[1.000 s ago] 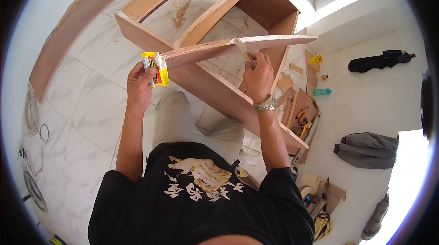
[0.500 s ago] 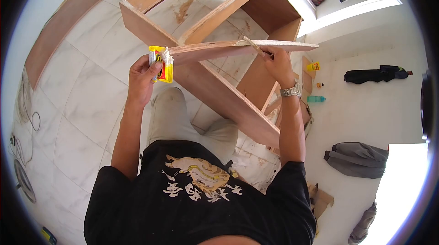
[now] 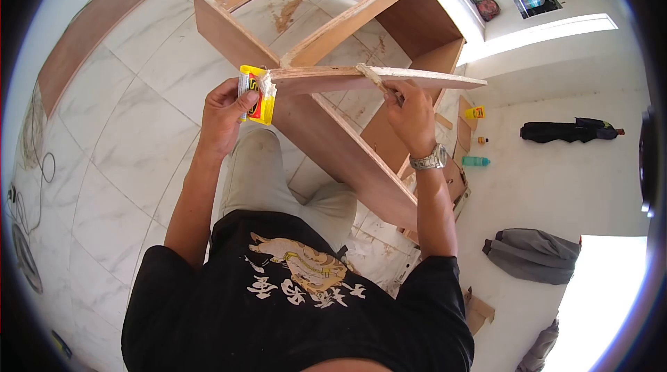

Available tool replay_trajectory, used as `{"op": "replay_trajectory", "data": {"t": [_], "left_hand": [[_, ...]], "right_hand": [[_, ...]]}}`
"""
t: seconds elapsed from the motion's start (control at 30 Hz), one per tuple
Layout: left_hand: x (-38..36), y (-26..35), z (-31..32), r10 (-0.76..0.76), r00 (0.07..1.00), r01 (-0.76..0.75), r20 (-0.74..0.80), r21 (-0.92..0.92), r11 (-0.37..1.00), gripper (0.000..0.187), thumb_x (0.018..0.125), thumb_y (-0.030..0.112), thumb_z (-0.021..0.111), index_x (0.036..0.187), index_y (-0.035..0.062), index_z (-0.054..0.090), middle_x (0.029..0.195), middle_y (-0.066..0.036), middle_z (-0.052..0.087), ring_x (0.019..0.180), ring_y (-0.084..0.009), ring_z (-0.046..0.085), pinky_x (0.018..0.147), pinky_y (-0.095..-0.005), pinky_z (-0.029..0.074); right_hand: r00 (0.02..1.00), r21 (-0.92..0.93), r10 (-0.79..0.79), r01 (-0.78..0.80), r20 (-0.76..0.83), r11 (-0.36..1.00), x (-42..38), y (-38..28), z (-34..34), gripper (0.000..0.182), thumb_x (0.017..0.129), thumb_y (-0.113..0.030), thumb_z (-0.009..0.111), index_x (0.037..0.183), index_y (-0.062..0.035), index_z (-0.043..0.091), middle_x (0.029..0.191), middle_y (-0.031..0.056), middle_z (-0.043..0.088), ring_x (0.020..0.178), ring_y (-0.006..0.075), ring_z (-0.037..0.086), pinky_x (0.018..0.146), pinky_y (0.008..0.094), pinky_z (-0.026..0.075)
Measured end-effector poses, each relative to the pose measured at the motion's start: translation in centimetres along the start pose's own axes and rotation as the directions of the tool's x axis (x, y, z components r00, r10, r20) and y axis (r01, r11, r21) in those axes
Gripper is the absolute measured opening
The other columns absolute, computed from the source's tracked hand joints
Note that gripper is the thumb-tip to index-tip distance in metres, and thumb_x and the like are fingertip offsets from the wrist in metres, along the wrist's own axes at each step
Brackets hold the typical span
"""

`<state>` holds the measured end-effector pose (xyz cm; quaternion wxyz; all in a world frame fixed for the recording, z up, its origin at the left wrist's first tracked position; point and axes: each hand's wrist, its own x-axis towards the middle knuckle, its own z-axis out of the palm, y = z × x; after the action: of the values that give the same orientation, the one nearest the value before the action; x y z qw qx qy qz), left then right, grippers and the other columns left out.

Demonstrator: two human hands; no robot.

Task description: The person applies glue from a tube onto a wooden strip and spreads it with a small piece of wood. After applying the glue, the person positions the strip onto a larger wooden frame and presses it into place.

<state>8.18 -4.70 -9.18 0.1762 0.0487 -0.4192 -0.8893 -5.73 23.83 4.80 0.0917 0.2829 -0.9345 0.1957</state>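
Note:
Closed around a yellow packet (image 3: 264, 109) with pale paste on its upper right side, my left hand (image 3: 226, 111) is beside the left end of a curved wooden board (image 3: 313, 81). My right hand (image 3: 411, 113), with a metal watch at the wrist, grips a thin spatula (image 3: 372, 79). The spatula's tip touches the board's top edge near its middle. Pale paste covers the edge to the right of the tip, while bare wood shows to the left. The board lies across a wooden frame (image 3: 340, 156).
The large wooden frame stands on marble-patterned tiles (image 3: 132, 136). On the right are a yellow container (image 3: 474, 113), a blue-green bottle (image 3: 476, 161) and grey clothing (image 3: 535, 255). A cable (image 3: 47, 167) lies at the far left.
My right hand and the spatula's tip have shifted left along the board's edge, and more paste shows behind the tip. The view has shifted slightly.

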Motion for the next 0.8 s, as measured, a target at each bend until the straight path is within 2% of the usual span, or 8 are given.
{"op": "replay_trajectory", "data": {"t": [0.13, 0.23, 0.33, 0.43, 0.53, 0.63, 0.73, 0.8], "left_hand": [[-0.1, -0.2, -0.1, -0.004, 1.000, 0.004, -0.008, 0.011, 1.000, 0.023, 0.092, 0.011, 0.074, 0.112, 0.0024, 0.070, 0.100, -0.003, 0.073, 0.088, -0.0094, 0.066, 0.081, -0.0272, 0.053], [0.0, 0.0, 0.1, -0.008, 1.000, 0.009, -0.019, 0.011, 1.000, 0.022, 0.092, 0.011, 0.074, 0.112, 0.0022, 0.070, 0.100, -0.003, 0.073, 0.089, -0.0094, 0.066, 0.082, -0.0275, 0.053], [0.0, -0.2, -0.3, -0.006, 1.000, 0.007, -0.013, 0.020, 1.000, 0.023, 0.092, 0.012, 0.073, 0.112, 0.0018, 0.070, 0.102, -0.004, 0.073, 0.091, -0.0096, 0.066, 0.084, -0.0280, 0.053], [0.1, -0.4, -0.5, -0.019, 1.000, 0.020, -0.013, 0.031, 0.999, 0.023, 0.092, 0.012, 0.073, 0.112, 0.0018, 0.070, 0.104, -0.004, 0.073, 0.092, -0.0100, 0.066, 0.085, -0.0284, 0.053], [0.1, -0.4, -0.6, -0.022, 1.000, 0.022, -0.015, 0.025, 0.999, 0.024, 0.092, 0.012, 0.073, 0.113, 0.0017, 0.070, 0.105, -0.004, 0.073, 0.093, -0.0102, 0.066, 0.086, -0.0286, 0.053], [0.2, -0.6, -0.8, -0.014, 1.000, 0.015, -0.023, 0.026, 1.000, 0.025, 0.093, 0.012, 0.073, 0.115, 0.0011, 0.069, 0.106, -0.005, 0.072, 0.093, -0.0103, 0.066, 0.087, -0.0285, 0.053], [0.1, -0.3, -0.5, -0.022, 1.000, 0.022, -0.005, 0.030, 0.999, 0.024, 0.094, 0.011, 0.071, 0.116, 0.0004, 0.068, 0.106, -0.005, 0.072, 0.094, -0.0103, 0.066, 0.087, -0.0283, 0.053], [0.0, 0.1, -0.3, -0.027, 1.000, 0.027, 0.003, 0.033, 0.999, 0.023, 0.095, 0.010, 0.070, 0.116, 0.0002, 0.068, 0.106, -0.005, 0.072, 0.094, -0.0104, 0.066, 0.087, -0.0281, 0.053]], "right_hand": [[0.994, -0.183, -0.008, -0.011, -0.107, 0.983, 0.4, 1.6, 0.4, 0.018, 0.087, -0.008, 0.064, 0.102, -0.0062, 0.074, 0.098, 0.0155, 0.070, 0.092, 0.0385, 0.066, 0.082, 0.0450, 0.052], [0.996, -0.065, 0.061, -0.065, -0.065, 0.996, 0.6, 1.5, -0.8, 0.018, 0.086, -0.008, 0.064, 0.102, -0.0061, 0.074, 0.098, 0.0156, 0.070, 0.092, 0.0383, 0.066, 0.082, 0.0452, 0.052], [0.998, -0.122, 0.055, -0.054, 0.009, 0.991, 0.7, 2.4, -1.3, 0.018, 0.086, -0.010, 0.065, 0.100, -0.0060, 0.075, 0.098, 0.0158, 0.070, 0.092, 0.0383, 0.066, 0.081, 0.0452, 0.052], [0.996, -0.120, 0.091, -0.090, 0.010, 0.989, 1.6, 4.1, -0.4, 0.019, 0.086, -0.011, 0.065, 0.101, -0.0068, 0.076, 0.097, 0.0155, 0.070, 0.092, 0.0374, 0.066, 0.081, 0.0450, 0.052], [0.997, -0.246, 0.062, -0.074, -0.055, 0.967, 2.7, 5.2, -0.5, 0.019, 0.086, -0.010, 0.064, 0.101, -0.0076, 0.076, 0.096, 0.0152, 0.070, 0.092, 0.0367, 0.067, 0.080, 0.0453, 0.053], [0.999, -0.182, -0.037, 0.030, -0.035, 0.983, 3.5, 3.1, -2.1, 0.019, 0.087, -0.012, 0.064, 0.100, -0.0095, 0.077, 0.094, 0.0153, 0.070, 0.091, 0.0362, 0.068, 0.079, 0.0455, 0.054], [0.974, -0.212, -0.177, 0.205, 0.142, 0.955, 5.0, 0.0, -3.6, 0.018, 0.084, -0.010, 0.063, 0.096, -0.0098, 0.077, 0.092, 0.0150, 0.070, 0.091, 0.0357, 0.068, 0.077, 0.0454, 0.055], [0.943, -0.231, -0.175, 0.244, 0.284, 0.942, 6.2, -1.8, -4.3, 0.018, 0.082, -0.007, 0.064, 0.096, -0.0088, 0.076, 0.093, 0.0140, 0.071, 0.090, 0.0356, 0.068, 0.077, 0.0445, 0.054]]}}
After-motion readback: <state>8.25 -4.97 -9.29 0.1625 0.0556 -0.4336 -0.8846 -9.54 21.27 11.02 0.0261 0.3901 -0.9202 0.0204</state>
